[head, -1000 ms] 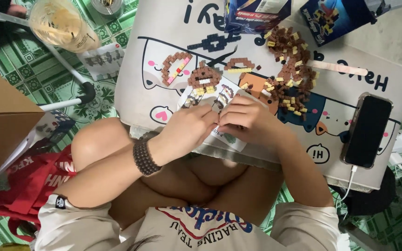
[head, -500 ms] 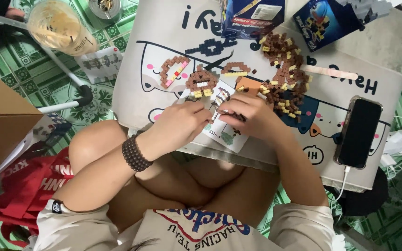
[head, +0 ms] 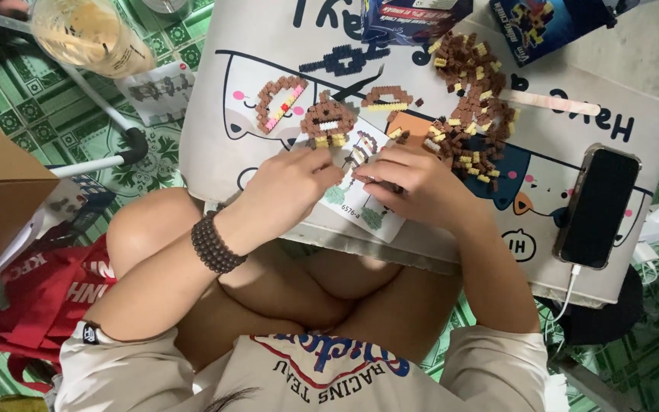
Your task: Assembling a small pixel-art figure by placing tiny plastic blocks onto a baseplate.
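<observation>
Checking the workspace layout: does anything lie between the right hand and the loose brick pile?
Nothing visible does. The right hand rests on the instruction sheet, and the loose brick pile lies just beyond its fingers.

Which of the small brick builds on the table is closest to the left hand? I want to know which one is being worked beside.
The round brown build with yellow feet, just above the left hand; the others lie farther off.

Both hands (head: 352, 179) meet over an instruction sheet (head: 360, 206) on the counter (head: 284, 38), seemingly pinching a small piece between them. Loose bricks (head: 474, 99) lie behind, a phone (head: 596, 206) to the right.
</observation>
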